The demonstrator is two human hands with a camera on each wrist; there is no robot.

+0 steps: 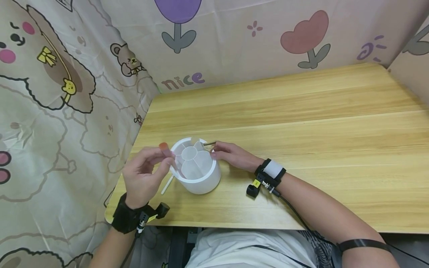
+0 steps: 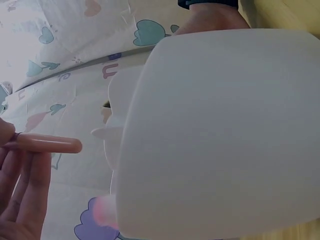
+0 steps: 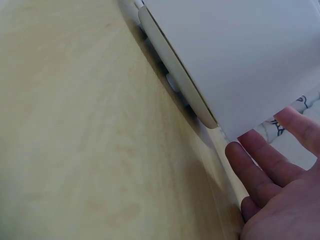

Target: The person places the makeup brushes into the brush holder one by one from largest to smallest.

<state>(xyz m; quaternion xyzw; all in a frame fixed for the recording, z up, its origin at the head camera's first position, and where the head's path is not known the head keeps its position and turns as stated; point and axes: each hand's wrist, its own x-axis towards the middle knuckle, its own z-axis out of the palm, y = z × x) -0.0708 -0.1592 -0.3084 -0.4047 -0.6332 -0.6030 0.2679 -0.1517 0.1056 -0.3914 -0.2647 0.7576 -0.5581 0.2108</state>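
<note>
A white round organizer (image 1: 201,184) with petal-shaped compartments around a central cup stands upright between my hands. My left hand (image 1: 144,175) pinches a small salmon-coloured tube (image 2: 50,143) with a rounded end, just left of the organizer's rim. In the head view, its orange end (image 1: 164,147) shows above the fingers. My right hand (image 1: 234,154) holds the organizer's right rim, with its fingers (image 3: 255,172) against the outer wall; the thumb is hidden in the right wrist view. A thin dark-gold stick (image 1: 209,143) shows beside the right fingertips. A pinkish item (image 2: 105,210) sticks up past the rim.
A short white stick (image 1: 167,185) lies on the wooden table (image 1: 301,137), left of the organizer. A printed curtain (image 1: 228,48) hangs along the back and left of the table. The table's front edge runs close to the person's lap.
</note>
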